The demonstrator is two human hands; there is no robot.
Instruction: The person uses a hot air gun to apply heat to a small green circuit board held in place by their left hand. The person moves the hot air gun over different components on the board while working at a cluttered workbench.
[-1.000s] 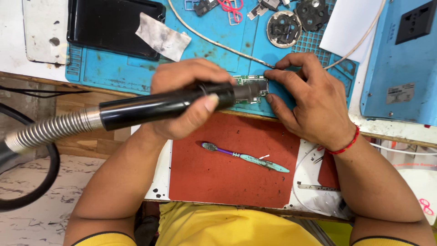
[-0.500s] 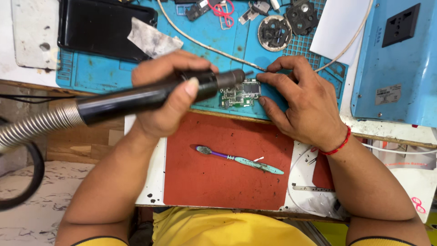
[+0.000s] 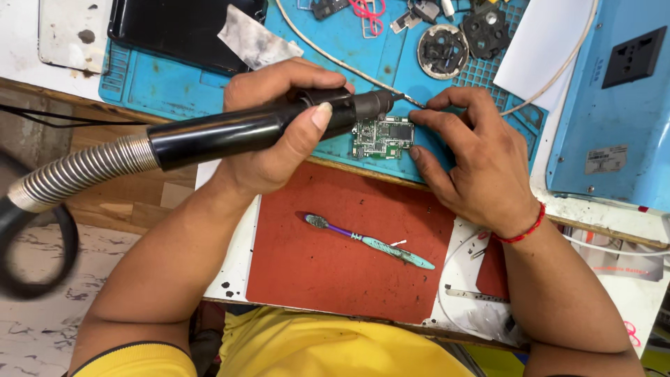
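Circuit board [image 3: 382, 137], small, green, densely populated, lies at frame centre on blue mat [image 3: 174, 84]; right hand [image 3: 478, 164] pinches its edge, left hand [image 3: 279, 136] closes its grip around black hot-air handpiece [image 3: 244, 130].

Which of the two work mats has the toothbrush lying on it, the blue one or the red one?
The red mat, nearest the person's body. The toothbrush lies on it, while the blue mat farther back holds the green circuit board and small parts.
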